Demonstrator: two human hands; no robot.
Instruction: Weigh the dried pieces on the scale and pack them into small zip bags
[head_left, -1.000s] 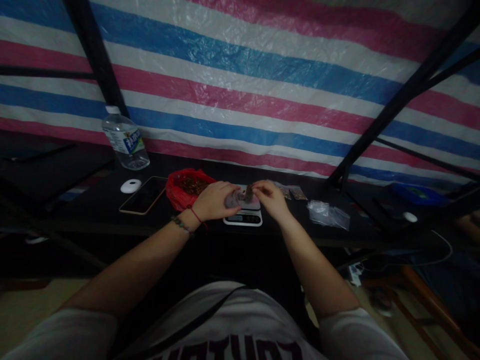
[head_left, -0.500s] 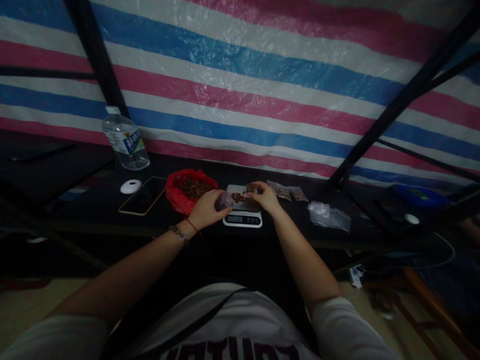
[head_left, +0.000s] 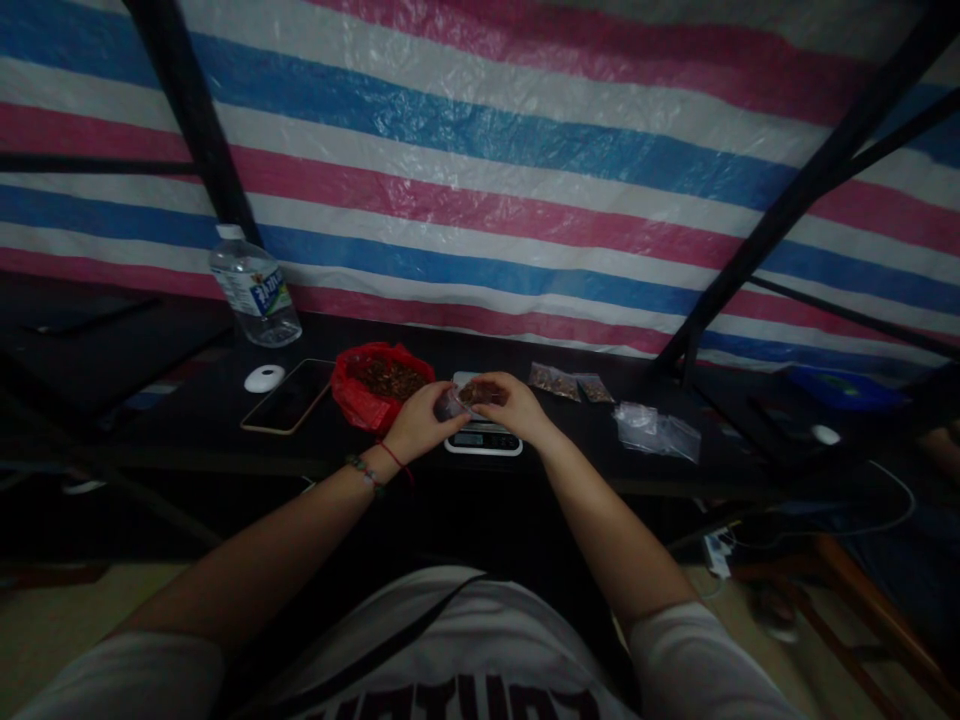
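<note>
Here we pinch a small clear bag [head_left: 451, 402] in our left hand [head_left: 420, 425] just above the scale [head_left: 484, 438], right hand [head_left: 504, 405] closed on brown bits — it looks light, limp and slippery, best held by its rim.

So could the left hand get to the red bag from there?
Probably yes. The left hand sits right beside the red bag, with nothing between them, though its fingers seem busy with a small clear bag.

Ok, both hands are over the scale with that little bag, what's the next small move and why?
Probably tip the brown bits pinched in the right hand into the small clear bag that the left hand holds; the two meet just above the scale.
</note>
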